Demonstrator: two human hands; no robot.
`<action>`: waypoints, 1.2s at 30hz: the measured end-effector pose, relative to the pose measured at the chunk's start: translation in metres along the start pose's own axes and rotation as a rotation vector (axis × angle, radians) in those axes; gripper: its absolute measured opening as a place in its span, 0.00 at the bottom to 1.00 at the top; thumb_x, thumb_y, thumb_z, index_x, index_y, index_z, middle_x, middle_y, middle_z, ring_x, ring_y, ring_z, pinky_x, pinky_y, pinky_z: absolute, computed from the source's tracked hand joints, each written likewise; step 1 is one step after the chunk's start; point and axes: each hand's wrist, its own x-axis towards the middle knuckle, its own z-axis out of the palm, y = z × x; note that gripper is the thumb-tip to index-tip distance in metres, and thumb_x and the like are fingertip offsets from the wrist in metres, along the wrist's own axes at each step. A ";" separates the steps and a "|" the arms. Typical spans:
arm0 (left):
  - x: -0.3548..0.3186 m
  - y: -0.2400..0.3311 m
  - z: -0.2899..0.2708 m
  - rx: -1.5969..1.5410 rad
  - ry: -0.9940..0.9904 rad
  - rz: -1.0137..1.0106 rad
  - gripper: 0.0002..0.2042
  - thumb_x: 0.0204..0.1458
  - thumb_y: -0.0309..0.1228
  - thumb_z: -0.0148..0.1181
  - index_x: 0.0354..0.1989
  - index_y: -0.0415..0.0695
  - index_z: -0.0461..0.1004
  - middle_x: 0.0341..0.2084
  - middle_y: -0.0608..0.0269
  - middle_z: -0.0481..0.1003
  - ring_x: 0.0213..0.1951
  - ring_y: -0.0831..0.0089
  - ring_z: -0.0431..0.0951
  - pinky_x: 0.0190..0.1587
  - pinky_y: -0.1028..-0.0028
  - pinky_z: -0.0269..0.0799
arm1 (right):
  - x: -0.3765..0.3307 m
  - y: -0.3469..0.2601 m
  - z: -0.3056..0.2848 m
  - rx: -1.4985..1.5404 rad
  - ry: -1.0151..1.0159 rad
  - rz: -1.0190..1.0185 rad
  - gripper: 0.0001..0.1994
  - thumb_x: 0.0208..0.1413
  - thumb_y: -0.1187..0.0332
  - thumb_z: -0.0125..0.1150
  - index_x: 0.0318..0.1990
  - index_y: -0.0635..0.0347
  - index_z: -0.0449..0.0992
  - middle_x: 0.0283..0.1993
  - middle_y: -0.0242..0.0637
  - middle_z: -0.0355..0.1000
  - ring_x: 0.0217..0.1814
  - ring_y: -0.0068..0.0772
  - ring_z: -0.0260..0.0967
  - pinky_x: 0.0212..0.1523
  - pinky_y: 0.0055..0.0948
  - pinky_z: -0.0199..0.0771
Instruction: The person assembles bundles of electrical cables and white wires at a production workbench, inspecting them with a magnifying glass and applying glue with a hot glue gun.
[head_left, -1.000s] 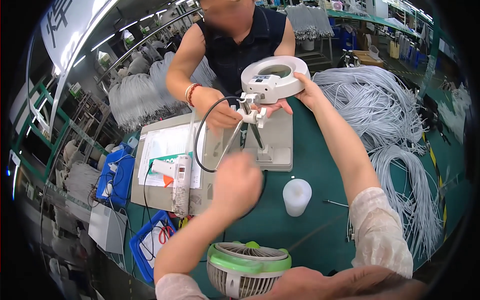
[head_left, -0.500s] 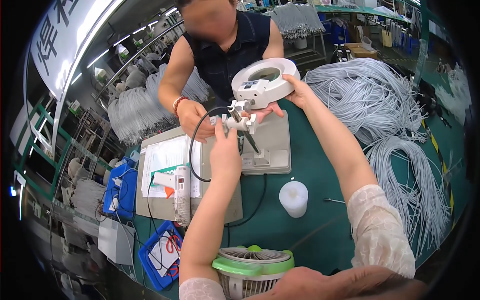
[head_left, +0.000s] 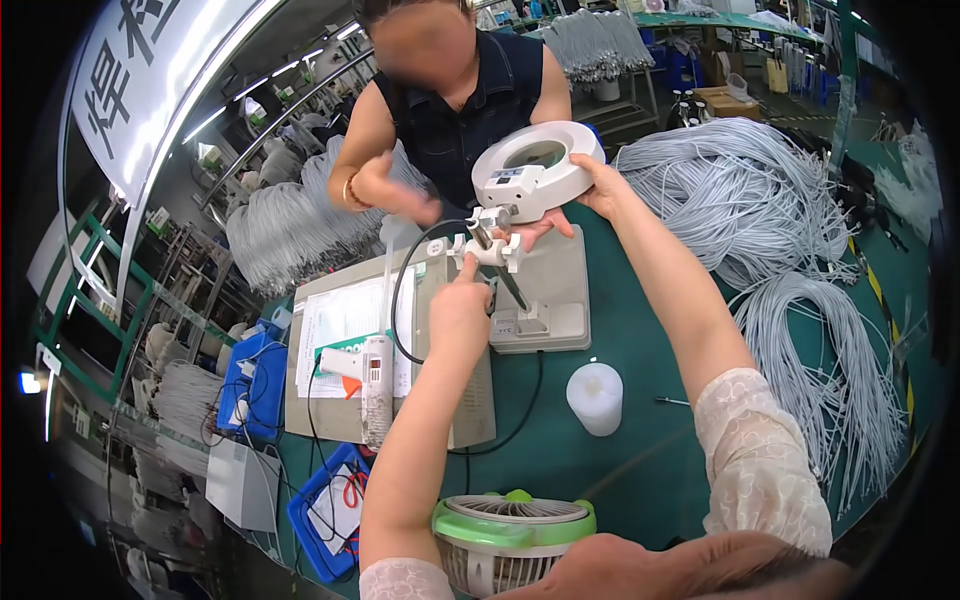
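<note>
- My left hand (head_left: 458, 300) is up at the white knuckle joint (head_left: 487, 248) of the round white ring magnifier lamp (head_left: 537, 165), fingers closed around the joint's knob.
- My right hand (head_left: 605, 185) is cupped under the lamp head's right rim, palm touching it, fingers partly curled.
- The lamp stands on its grey flat square base (head_left: 545, 290), on the green bench (head_left: 640, 350), head tilted towards the person opposite.
- Black cable (head_left: 400, 300) loops from the joint down across the base and along the bench.
- Person opposite in a dark sleeveless top (head_left: 470, 100): one of their hands (head_left: 385, 190) is raised and blurred, just left of the lamp; I cannot tell its grip.
- White translucent plastic cup (head_left: 594, 397) sits near the base, towards me.
- White hot-glue gun with orange trigger (head_left: 365, 375) lies on the beige board (head_left: 330, 400), on top of a sheet of paper.
- Green and white desk fan (head_left: 512, 535) is at the near edge, between my forearms.
- Bundles of white-grey cables (head_left: 760, 220) are heaped on the right side of the bench.
- Blue plastic trays (head_left: 255, 375) are left of the board.
</note>
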 end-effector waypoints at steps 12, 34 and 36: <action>-0.002 0.002 -0.001 -0.005 0.007 0.001 0.04 0.28 0.18 0.54 0.13 0.41 0.69 0.49 0.50 0.66 0.26 0.57 0.72 0.31 0.67 0.70 | -0.006 0.001 0.004 0.017 -0.001 0.011 0.34 0.41 0.67 0.64 0.55 0.65 0.54 0.52 0.46 0.60 0.54 0.45 0.58 0.54 0.46 0.60; 0.045 -0.023 0.019 -0.848 -0.184 -0.522 0.03 0.50 0.27 0.50 0.26 0.42 0.65 0.20 0.63 0.73 0.14 0.83 0.62 0.15 0.80 0.58 | 0.011 0.006 -0.009 0.012 0.004 0.002 0.30 0.44 0.66 0.61 0.54 0.64 0.56 0.51 0.45 0.61 0.54 0.42 0.60 0.54 0.45 0.60; 0.044 -0.020 0.010 -0.956 -0.240 -0.615 0.04 0.51 0.28 0.50 0.28 0.43 0.64 0.21 0.63 0.73 0.14 0.84 0.59 0.15 0.83 0.56 | 0.013 0.008 -0.009 0.042 -0.019 0.006 0.30 0.43 0.67 0.62 0.54 0.64 0.57 0.51 0.44 0.61 0.53 0.42 0.60 0.53 0.46 0.60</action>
